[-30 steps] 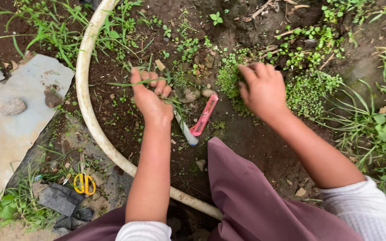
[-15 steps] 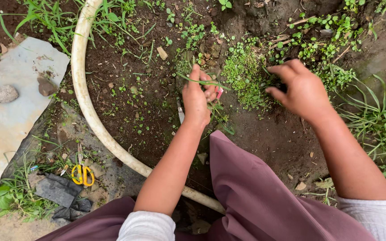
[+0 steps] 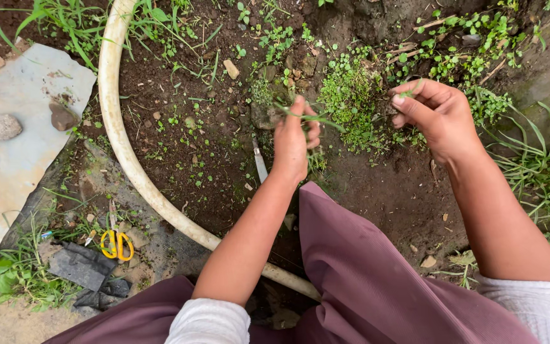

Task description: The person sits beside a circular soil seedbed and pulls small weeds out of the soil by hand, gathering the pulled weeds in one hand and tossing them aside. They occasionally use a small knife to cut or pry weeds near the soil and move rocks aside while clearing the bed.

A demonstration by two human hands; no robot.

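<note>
- The step in hand looks like hand-weeding: the left hand [image 3: 294, 143] is closed around a small bunch of pulled green grass blades [image 3: 316, 118], whose thin stems stick out past the fingers to the right.
- The right hand [image 3: 437, 114] hovers over the patch of small-leaved weeds [image 3: 351, 95], with thumb and forefinger pinched together on a tiny green sprig; the other fingers are loosely curled.
- As a judgement, the next move calls for a firm pinch low on a stem, close to the soil, and a straight pull so the root comes with it.
- The weeds are low, dense and bright green, growing in dark, damp-looking soil [image 3: 186, 146] between the two hands; taller grass [image 3: 542, 172] stands to the right.
- A hand trowel's metal blade [image 3: 260, 167] lies on the soil just below the left hand; its handle is hidden by the hand.
- A pale hose [image 3: 119, 127] curves along the bed's left side and runs under the person's mauve-clad knee [image 3: 364, 267].
- Well apart on the left, yellow-handled scissors [image 3: 116, 244] lie by a dark scrap, and stones [image 3: 1, 127] rest on a grey slab [image 3: 27, 165].
</note>
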